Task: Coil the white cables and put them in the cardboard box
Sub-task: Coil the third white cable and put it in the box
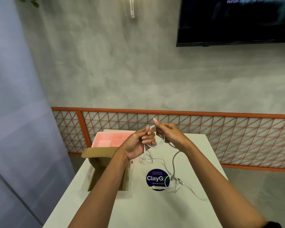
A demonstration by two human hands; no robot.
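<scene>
**White table point(155, 211) against a grey wall: one coil half wound**

The left hand point(136, 145) has its fingers curled round a gathered loop of white cable point(160, 143), held up above the tabletop. The right hand point(169, 134) pinches the top of that loop between thumb and forefinger, with the other fingers folded round the strand. A tail drops from the right hand to a loose heap of cables point(176, 185) beside a round blue sticker point(155, 178). Thinner strands hang from the left hand onto the table.

To wind it well, the left hand should clamp the turns together. The right should lay each new turn the same size, with a slight twist so it sits flat. Draw the tail up slowly, or it will likely drag the heap along.

The open cardboard box point(99, 171) stands just to the left, with a pink compartment tray point(105, 140) behind it. The left forearm covers much of the box's inside, so its contents cannot be told. The number of cables in the heap is hard to make out, and so is where their plugs lie.
</scene>
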